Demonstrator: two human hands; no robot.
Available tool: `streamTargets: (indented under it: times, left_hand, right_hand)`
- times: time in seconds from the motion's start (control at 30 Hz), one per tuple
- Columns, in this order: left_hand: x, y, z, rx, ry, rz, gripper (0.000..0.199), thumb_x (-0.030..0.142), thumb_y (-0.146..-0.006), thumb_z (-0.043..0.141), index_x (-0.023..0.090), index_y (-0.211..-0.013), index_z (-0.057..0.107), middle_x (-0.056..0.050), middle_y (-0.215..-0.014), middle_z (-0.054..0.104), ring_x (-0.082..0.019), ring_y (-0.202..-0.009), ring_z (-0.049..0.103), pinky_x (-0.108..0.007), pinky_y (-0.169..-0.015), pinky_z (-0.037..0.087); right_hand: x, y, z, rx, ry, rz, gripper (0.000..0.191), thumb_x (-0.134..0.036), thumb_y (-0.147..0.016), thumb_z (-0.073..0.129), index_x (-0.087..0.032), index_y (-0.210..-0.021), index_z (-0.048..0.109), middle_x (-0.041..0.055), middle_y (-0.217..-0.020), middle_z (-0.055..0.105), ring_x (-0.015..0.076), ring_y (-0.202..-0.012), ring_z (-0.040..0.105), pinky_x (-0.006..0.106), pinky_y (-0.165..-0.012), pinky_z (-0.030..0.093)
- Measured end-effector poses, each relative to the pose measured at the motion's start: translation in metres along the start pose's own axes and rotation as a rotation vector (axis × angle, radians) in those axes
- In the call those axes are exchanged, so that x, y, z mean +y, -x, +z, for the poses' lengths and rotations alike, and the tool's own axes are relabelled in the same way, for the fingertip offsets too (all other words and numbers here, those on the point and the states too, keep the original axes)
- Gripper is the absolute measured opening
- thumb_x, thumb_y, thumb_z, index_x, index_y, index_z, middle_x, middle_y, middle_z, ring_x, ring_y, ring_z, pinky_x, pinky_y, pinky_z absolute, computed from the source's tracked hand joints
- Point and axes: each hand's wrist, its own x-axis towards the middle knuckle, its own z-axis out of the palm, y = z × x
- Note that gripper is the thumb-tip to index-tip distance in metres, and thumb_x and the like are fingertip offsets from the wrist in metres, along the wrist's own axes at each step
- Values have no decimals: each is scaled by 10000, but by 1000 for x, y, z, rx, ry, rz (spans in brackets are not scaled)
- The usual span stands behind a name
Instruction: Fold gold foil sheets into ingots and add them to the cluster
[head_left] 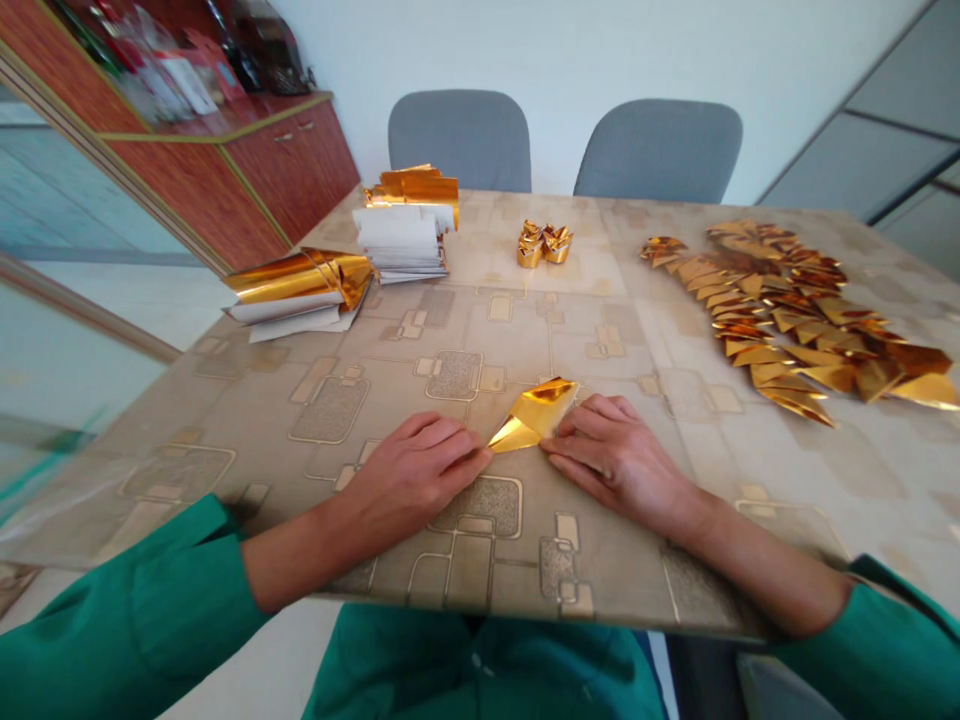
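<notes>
Fingers: The left hand's fingers (466,450) and the right hand's fingers (561,450) lie extended, not clenched, their tips against opposite sides of the foil; how firmly they grip, I cannot tell.
Held piece: A folded gold foil piece (534,415), roughly triangular and pointed, sits between the left hand (416,480) and the right hand (615,465), on the table.
Hands and arms: Both hands rest palm-down, with the forearms running out to green sleeves (142,610).
Table: A beige patterned tabletop (840,480) bears everything else.
Far left: Two stacks of gold foil sheets interleaved with white paper (401,235) lie near the edge.
Far centre: A small cluster of folded gold ingot shapes (544,243) stands alone.
Right: Many folded gold triangles (780,320) lie overlapping in long rows.
Beyond: Two grey chairs (459,140) face the table, beside a wooden cabinet (292,170).
</notes>
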Motion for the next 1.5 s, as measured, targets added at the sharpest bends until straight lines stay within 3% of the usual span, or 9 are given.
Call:
streamTargets:
  times: [0.33,0.47,0.63,0.87,0.93,1.03,1.13,1.3,1.5]
  left_hand:
    - [19,-42,9,12,47,59,258,160,-998,407,105,-1128,622,-80,-927,639,-207,-858,559,-333,-770,473]
    - [17,-33,14,-40,67,42,243,149,-984,426,104,-1120,622,-101,-982,646,-220,-882,572,-345,-779,497]
    - [11,-18,14,-11,92,63,292,133,-988,391,80,-1206,579,-135,-1118,643,-239,-991,563,-383,-875,508]
    - [9,-22,19,-30,111,44,293,157,-993,401,96,-1220,576,-108,-1049,653,-225,-927,571,-364,-822,520]
    - [9,-25,22,-15,92,39,301,154,-992,405,94,-1240,564,-103,-1041,652,-224,-913,576,-357,-792,519]
    - [8,-30,23,-14,66,25,289,155,-992,408,102,-1224,573,-98,-1065,647,-222,-920,581,-344,-776,511]
    - [6,-33,22,-30,60,21,266,177,-1003,400,126,-1165,603,-75,-1029,646,-211,-900,579,-327,-764,498]
    - [2,-33,20,-22,39,24,253,211,-1011,404,149,-1121,623,-64,-976,644,-210,-879,569,-328,-748,480]
    - [-3,-32,21,-10,34,20,240,178,-998,418,129,-1098,630,-75,-949,644,-210,-849,563,-332,-747,489]
  right_hand:
    - [-1,-2,1,23,40,-32,260,-273,-981,523,-203,-864,744,68,-875,684,214,-894,554,342,-781,359]
    - [3,-1,1,31,37,-55,228,-287,-980,533,-224,-974,752,61,-893,695,212,-912,563,343,-804,368]
    - [4,1,0,25,44,-81,223,-280,-982,530,-223,-993,745,52,-901,703,211,-916,580,343,-800,375]
    - [16,2,-7,56,-3,-40,221,-220,-958,537,-191,-812,699,54,-796,685,206,-804,579,348,-737,418]
    - [26,-1,-6,155,-79,-2,191,-195,-966,515,-184,-903,694,62,-848,696,199,-803,591,352,-763,458]
    - [40,-8,-3,268,-46,40,261,-198,-961,521,-171,-1196,631,120,-1107,679,243,-994,590,419,-878,476]
    - [44,-16,-1,204,-55,-1,265,-239,-965,531,-164,-1199,632,130,-1153,665,254,-1051,575,433,-914,473]
    - [40,-19,-1,15,-71,24,269,-262,-1012,451,-173,-940,694,90,-942,688,222,-931,590,390,-858,456]
    - [42,-21,5,31,-117,60,213,-246,-997,490,-177,-897,665,77,-893,663,204,-876,573,352,-821,440]
